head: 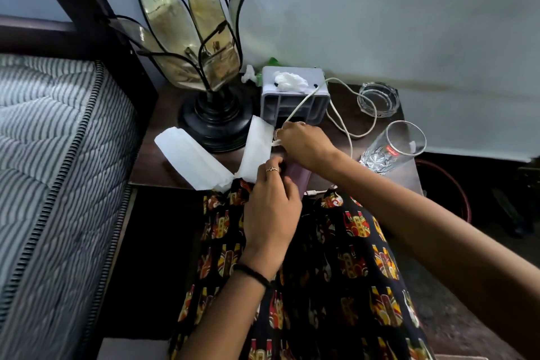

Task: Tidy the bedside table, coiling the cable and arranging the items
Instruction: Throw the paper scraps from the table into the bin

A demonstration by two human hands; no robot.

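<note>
The cable [344, 123], white and thin, is draped in loose loops over the middle of the dark wooden counter [163, 161], running from the right hand [304, 145] up across the grey box [295, 96] and round toward the glass ashtray [378, 99]; a white plug end lies at the counter's front edge. A strand of the cable is pinched between the curled fingers [287, 127] of the right hand, just in front of the grey box. A mauve flat object [298, 177], mostly hidden, is held at the front edge by the left hand [270, 210], whose fingers are curled round it. A long white tissue [201, 161] is spread to the left of the hands, bent round the black base of the petal-shaped lamp [201, 67]. Crumpled tissue sits on top of the grey box. A tall drinking glass [393, 147] lies tilted on its side at the right. A striped mattress [52, 155] is seen to the left of the counter.
</note>
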